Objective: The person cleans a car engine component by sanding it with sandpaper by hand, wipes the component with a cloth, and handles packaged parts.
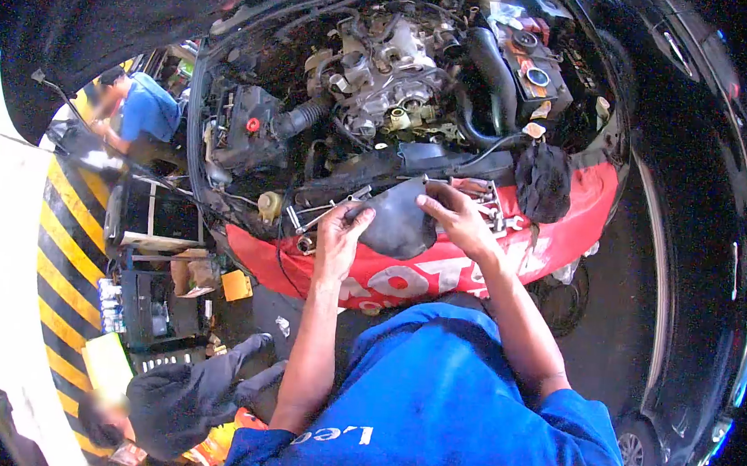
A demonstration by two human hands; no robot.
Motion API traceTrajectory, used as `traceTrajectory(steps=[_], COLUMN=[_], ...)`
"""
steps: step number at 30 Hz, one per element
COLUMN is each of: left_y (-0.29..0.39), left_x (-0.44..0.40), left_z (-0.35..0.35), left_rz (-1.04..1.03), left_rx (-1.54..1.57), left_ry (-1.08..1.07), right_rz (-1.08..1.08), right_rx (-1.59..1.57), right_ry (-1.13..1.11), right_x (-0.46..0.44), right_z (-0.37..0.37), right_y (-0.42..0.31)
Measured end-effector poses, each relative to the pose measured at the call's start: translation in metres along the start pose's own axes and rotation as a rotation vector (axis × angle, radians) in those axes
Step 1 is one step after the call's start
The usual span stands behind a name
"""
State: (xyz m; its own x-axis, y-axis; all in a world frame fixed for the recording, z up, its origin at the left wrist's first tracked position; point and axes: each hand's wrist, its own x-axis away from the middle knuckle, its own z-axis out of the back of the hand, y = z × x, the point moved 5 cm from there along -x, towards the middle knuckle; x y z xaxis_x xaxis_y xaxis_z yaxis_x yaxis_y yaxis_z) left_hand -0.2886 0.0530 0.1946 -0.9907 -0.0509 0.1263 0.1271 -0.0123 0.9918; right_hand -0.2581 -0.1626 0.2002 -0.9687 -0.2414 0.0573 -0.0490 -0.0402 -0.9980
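A dark grey, smooth, rounded piece (pixel 399 220) is held up between my two hands, in front of the open engine bay; its exact kind I cannot tell. My left hand (pixel 338 237) pinches its left edge, with the thumb on top. At the upper right edge, my right hand (pixel 461 222) grips it with thumb and fingers. Behind and below it spreads a red fender cover (pixel 565 212) with white lettering. Metal wrenches (pixel 327 208) lie along the front of the bay, partly hidden by my hands and the piece.
Beyond my hands lies the engine (pixel 393 70), with a battery (pixel 536 75) to its right. A black cloth (pixel 543 184) hangs over the front edge. One person in blue (pixel 148 109) is at far left; another in dark clothes (pixel 184 406) is low at left, near a tool cart (pixel 156 304).
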Motion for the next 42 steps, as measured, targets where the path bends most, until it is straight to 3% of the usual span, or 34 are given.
traceTrajectory(steps=[2,4,8,9,11,13,19,22,24,27,28,30,31,34,35,39,42], left_y=[-0.002,0.004,0.033,0.029,0.038,0.044,0.007,-0.008,-0.016,-0.021,-0.022,-0.031,-0.032,-0.038,-0.039,-0.062,-0.088], left_x=[-0.004,-0.008,-0.002,-0.001,0.005,0.000,-0.047,-0.085,-0.115,-0.157,-0.169,-0.196,-0.208,-0.236,-0.244,-0.280,-0.302], left_z=[-0.009,-0.018,-0.039,-0.043,-0.065,-0.089,-0.079,-0.063,-0.053,-0.045,-0.045,-0.045,-0.046,-0.054,-0.055,-0.062,-0.065], left_rz=[0.006,0.015,-0.317,-0.290,-0.331,-0.304,-0.189,-0.136,-0.252,-0.150,-0.226,-0.139,-0.164,-0.150,-0.245,-0.138,0.059], left_rx=[-0.010,-0.028,-0.519,-0.506,-0.914,-1.084,-1.033,-1.068,-1.042,-1.134,-1.126,-1.143,-1.132,-1.116,-1.083,-1.019,-1.011], left_ry=[0.028,0.093,0.278,0.221,0.048,-0.016,0.044,-0.001,0.033,-0.012,0.013,-0.033,-0.065,-0.161,-0.148,-0.118,-0.142], right_rz=[-0.046,-0.120,-0.210,-0.228,-0.277,-0.246,-0.241,-0.222,-0.147,-0.114,0.048,0.035,0.192,0.157,0.179,0.264,0.240], right_rx=[-0.142,-0.238,-0.322,-0.325,-0.282,-0.381,-0.409,-0.156,0.024,0.183,0.343,0.489,0.707,0.820,0.775,0.872,0.940], right_ry=[-0.124,-0.038,0.048,0.064,0.113,0.115,0.098,-0.056,-0.117,-0.171,-0.160,-0.142,-0.025,0.062,0.106,0.203,0.277], right_x=[-0.007,-0.016,-0.034,-0.034,-0.037,-0.051,-0.086,-0.108,-0.115,-0.128,-0.138,-0.155,-0.168,-0.210,-0.221,-0.260,-0.282], right_z=[-0.003,0.001,0.010,0.013,0.022,0.027,0.025,0.033,0.043,0.054,0.055,0.051,0.050,0.052,0.053,0.046,0.047], right_y=[0.000,0.014,0.049,0.045,0.043,0.057,0.076,0.084,0.079,0.057,0.051,0.039,0.049,0.078,0.082,0.122,0.166])
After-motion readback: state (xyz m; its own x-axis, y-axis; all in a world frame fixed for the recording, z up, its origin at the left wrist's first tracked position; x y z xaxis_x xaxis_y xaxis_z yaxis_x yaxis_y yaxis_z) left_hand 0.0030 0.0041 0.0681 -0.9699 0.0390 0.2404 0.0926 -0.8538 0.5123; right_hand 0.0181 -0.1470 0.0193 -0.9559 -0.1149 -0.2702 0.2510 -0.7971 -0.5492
